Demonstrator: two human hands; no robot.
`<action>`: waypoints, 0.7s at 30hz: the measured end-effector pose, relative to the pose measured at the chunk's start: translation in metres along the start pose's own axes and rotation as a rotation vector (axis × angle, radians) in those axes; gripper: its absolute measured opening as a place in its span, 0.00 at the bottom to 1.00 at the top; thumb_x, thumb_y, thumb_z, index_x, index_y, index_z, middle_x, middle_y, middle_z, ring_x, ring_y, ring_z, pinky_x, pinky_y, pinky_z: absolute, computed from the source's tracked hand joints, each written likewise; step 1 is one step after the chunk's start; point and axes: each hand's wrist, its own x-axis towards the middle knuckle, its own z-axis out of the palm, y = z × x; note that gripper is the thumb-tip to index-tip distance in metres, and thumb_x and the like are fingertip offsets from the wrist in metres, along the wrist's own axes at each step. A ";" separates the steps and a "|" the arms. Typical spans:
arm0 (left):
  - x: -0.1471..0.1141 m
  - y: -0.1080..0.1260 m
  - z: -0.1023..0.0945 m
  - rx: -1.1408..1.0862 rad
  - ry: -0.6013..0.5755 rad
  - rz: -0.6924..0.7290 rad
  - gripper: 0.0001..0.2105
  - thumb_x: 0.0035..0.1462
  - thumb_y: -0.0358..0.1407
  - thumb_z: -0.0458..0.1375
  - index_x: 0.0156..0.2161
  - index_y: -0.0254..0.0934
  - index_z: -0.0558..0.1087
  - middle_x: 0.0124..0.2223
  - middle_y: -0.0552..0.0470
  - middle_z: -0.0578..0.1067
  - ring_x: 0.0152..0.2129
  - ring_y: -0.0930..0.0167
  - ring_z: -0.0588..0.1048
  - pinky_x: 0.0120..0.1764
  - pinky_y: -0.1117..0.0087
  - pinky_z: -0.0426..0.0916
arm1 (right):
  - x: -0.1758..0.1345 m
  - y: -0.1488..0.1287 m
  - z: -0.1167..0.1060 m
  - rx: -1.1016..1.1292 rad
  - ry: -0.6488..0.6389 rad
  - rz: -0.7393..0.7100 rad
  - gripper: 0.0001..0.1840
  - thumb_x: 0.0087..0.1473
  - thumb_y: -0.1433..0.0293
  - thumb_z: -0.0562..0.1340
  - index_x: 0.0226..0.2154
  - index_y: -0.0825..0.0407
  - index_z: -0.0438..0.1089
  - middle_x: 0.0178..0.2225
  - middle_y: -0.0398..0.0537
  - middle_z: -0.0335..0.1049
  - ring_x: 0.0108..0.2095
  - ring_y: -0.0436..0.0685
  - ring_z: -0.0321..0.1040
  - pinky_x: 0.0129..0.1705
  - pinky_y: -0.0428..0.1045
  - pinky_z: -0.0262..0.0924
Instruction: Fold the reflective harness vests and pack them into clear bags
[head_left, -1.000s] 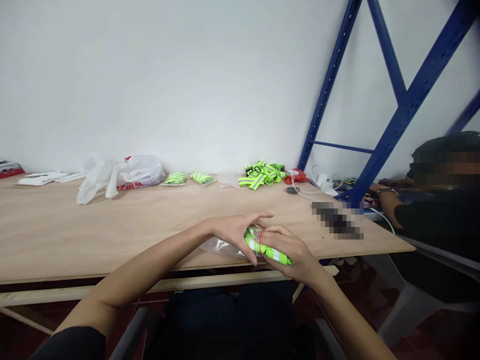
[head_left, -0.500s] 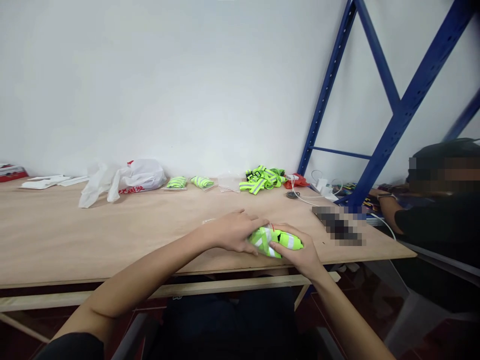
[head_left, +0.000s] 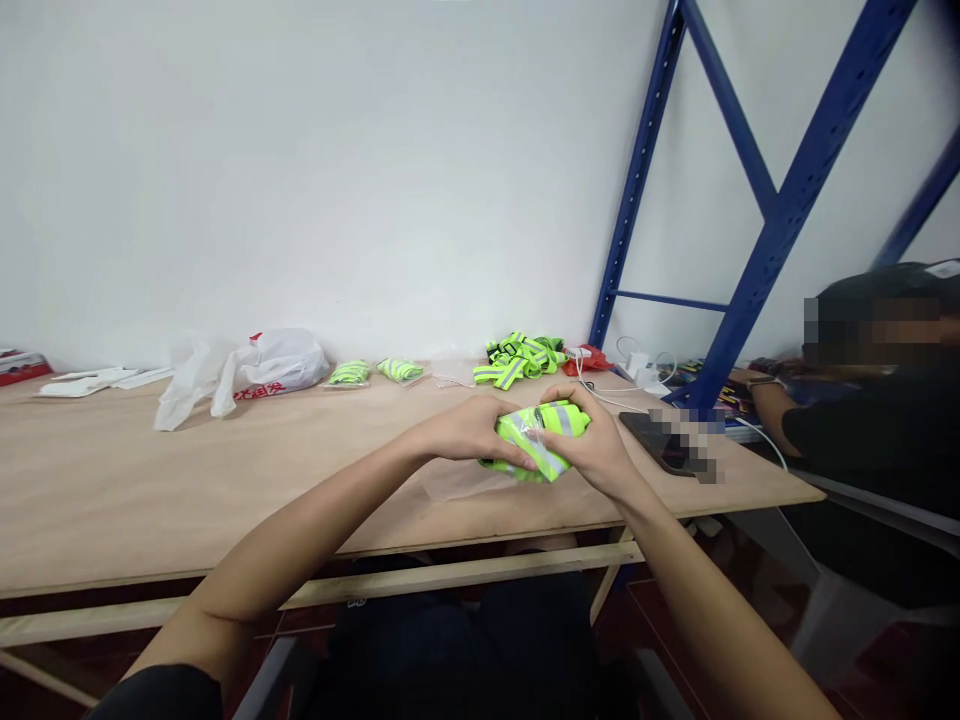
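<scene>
Between my hands, above the table's front part, is a folded bundle of yellow-green reflective strap (head_left: 546,425) with silver stripes, partly inside a clear plastic bag. My left hand (head_left: 480,432) grips its left side, the thumb pressed along the front. On the right, my right hand (head_left: 596,445) wraps round the bundle, thumb in front and fingers behind. The bag's loose part hangs below my left hand and is hard to see. At the back lies a loose heap of the same reflective straps (head_left: 521,358), with clear empty bags (head_left: 452,370) beside it.
Two bagged strap bundles (head_left: 349,373) and a white plastic bag (head_left: 281,360) lie along the back of the table (head_left: 225,500). White papers (head_left: 90,382) are at far left. A phone (head_left: 656,440), cables and a blue rack post (head_left: 645,170) stand right, near another person (head_left: 885,400).
The bundle has turned and been lifted slightly, and the bag covers it differently. My left hand's fingers have moved from on top to around its left side. The view has shifted slightly.
</scene>
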 end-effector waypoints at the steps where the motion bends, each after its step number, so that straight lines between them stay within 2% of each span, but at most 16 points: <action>1: 0.001 -0.003 0.000 -0.029 0.008 0.009 0.20 0.49 0.47 0.68 0.43 0.35 0.79 0.33 0.53 0.76 0.29 0.72 0.72 0.30 0.74 0.64 | 0.002 0.001 0.004 -0.011 0.021 -0.003 0.18 0.43 0.64 0.70 0.37 0.48 0.67 0.36 0.44 0.69 0.36 0.57 0.67 0.38 0.49 0.64; 5: 0.001 -0.018 -0.002 -0.091 0.059 -0.019 0.23 0.48 0.46 0.69 0.46 0.35 0.78 0.39 0.50 0.79 0.36 0.67 0.75 0.39 0.70 0.70 | 0.007 0.005 0.009 -0.020 0.071 -0.039 0.19 0.49 0.61 0.67 0.42 0.48 0.64 0.40 0.46 0.68 0.41 0.59 0.67 0.44 0.52 0.64; 7: 0.000 -0.024 -0.003 -0.118 0.107 -0.054 0.24 0.47 0.48 0.68 0.46 0.35 0.77 0.41 0.48 0.79 0.39 0.65 0.76 0.42 0.67 0.71 | 0.007 0.005 0.004 -0.021 -0.001 -0.056 0.22 0.51 0.59 0.66 0.46 0.48 0.63 0.45 0.48 0.68 0.46 0.60 0.67 0.49 0.53 0.63; 9: -0.002 -0.028 -0.004 -0.163 0.144 -0.056 0.23 0.48 0.47 0.68 0.47 0.35 0.77 0.44 0.48 0.79 0.40 0.65 0.76 0.44 0.66 0.71 | 0.006 0.004 -0.004 -0.053 -0.129 -0.042 0.27 0.51 0.57 0.67 0.51 0.47 0.61 0.49 0.50 0.67 0.49 0.62 0.66 0.51 0.54 0.62; 12: -0.003 -0.031 -0.002 -0.245 0.125 -0.016 0.21 0.50 0.45 0.68 0.46 0.35 0.76 0.45 0.48 0.79 0.43 0.64 0.76 0.45 0.66 0.71 | 0.006 0.001 -0.015 -0.110 -0.266 -0.018 0.33 0.49 0.58 0.70 0.55 0.47 0.61 0.53 0.51 0.67 0.53 0.64 0.65 0.54 0.56 0.61; 17: 0.000 -0.031 0.001 -0.332 0.021 -0.022 0.21 0.48 0.44 0.69 0.46 0.36 0.78 0.44 0.48 0.80 0.42 0.64 0.77 0.45 0.66 0.71 | 0.009 0.000 -0.013 -0.089 -0.216 -0.052 0.32 0.50 0.62 0.69 0.57 0.46 0.64 0.56 0.51 0.67 0.57 0.66 0.63 0.59 0.59 0.58; 21: 0.001 -0.035 0.003 -0.324 0.095 -0.006 0.23 0.48 0.45 0.69 0.47 0.36 0.78 0.44 0.48 0.80 0.40 0.63 0.77 0.45 0.66 0.71 | 0.008 0.002 -0.002 -0.075 -0.166 -0.103 0.34 0.51 0.64 0.69 0.60 0.45 0.64 0.57 0.52 0.67 0.57 0.65 0.64 0.59 0.59 0.59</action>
